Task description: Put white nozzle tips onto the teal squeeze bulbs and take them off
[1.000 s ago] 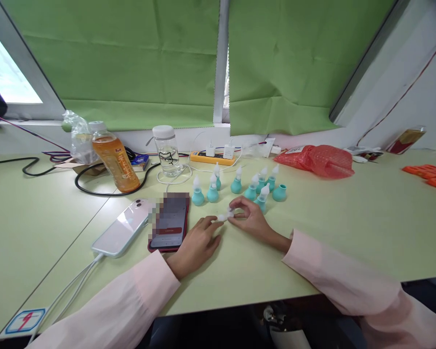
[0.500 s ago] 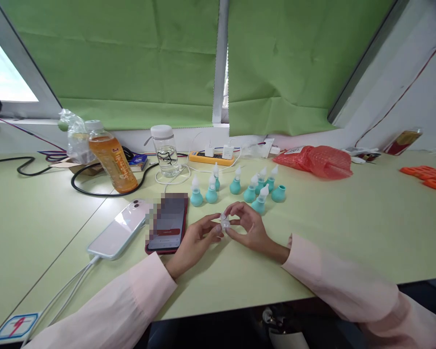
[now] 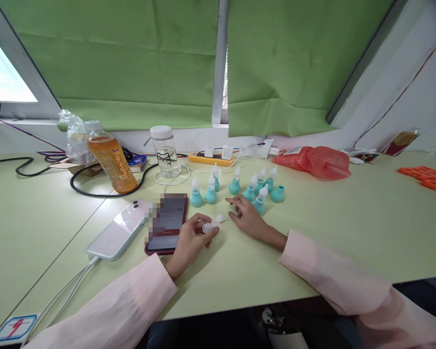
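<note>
My left hand is closed in a pinch on a small translucent white nozzle tip, held just above the table beside the red-cased phone. My right hand lies on the table with fingers stretched out, holding nothing, next to a teal bulb with a white tip. Several more teal bulbs stand in a loose cluster behind the hands. One teal bulb at the right end has no tip.
A white phone on a charging cable lies left of the red one. Behind stand an orange drink bottle, a clear glass bottle, a yellow power strip, black cables and a red plastic bag. Orange parts lie far right.
Both hands held the white tip together; now the left hand alone keeps it and has drawn it left, while the right hand has let go and reached toward the teal bulbs.
</note>
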The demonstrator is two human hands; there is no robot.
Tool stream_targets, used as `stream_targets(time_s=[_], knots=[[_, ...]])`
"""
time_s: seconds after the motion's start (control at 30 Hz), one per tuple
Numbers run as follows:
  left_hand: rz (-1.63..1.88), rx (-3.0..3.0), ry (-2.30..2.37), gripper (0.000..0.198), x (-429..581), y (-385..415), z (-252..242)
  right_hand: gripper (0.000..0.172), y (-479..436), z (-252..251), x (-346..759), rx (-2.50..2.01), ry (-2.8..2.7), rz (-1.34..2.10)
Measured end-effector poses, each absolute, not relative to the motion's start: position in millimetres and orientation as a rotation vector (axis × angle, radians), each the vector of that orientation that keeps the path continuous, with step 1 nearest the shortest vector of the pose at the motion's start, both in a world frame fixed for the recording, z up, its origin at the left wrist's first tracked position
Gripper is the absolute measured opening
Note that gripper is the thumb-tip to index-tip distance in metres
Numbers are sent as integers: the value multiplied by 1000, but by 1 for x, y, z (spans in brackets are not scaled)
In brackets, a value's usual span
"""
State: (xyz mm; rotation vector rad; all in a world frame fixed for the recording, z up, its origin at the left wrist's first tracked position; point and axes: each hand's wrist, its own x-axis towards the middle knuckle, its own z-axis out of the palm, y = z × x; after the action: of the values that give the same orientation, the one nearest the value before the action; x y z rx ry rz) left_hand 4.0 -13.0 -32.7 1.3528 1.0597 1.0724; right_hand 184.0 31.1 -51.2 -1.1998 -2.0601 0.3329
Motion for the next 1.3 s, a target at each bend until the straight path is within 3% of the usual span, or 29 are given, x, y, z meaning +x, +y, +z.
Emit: stream_targets(time_s=[0.33, 0.73, 0.83, 1.03, 1.3], knots=[[1028, 1352, 1027, 33, 4, -12, -32, 19, 38, -51, 182, -1600, -2340, 26], [951, 1348, 1059, 34, 6, -14, -29, 19, 33, -49, 180, -1631, -2254, -39], [953, 1344, 1053, 33, 5, -12, -31, 15, 28, -45, 178, -1375, -2108, 202], [944, 1377, 1048, 28, 3, -12, -33, 16, 12, -37, 169, -988, -1758, 1124], [939, 1449, 990, 23, 2, -13, -36, 17, 9, -39, 169, -886, -1714, 1346]])
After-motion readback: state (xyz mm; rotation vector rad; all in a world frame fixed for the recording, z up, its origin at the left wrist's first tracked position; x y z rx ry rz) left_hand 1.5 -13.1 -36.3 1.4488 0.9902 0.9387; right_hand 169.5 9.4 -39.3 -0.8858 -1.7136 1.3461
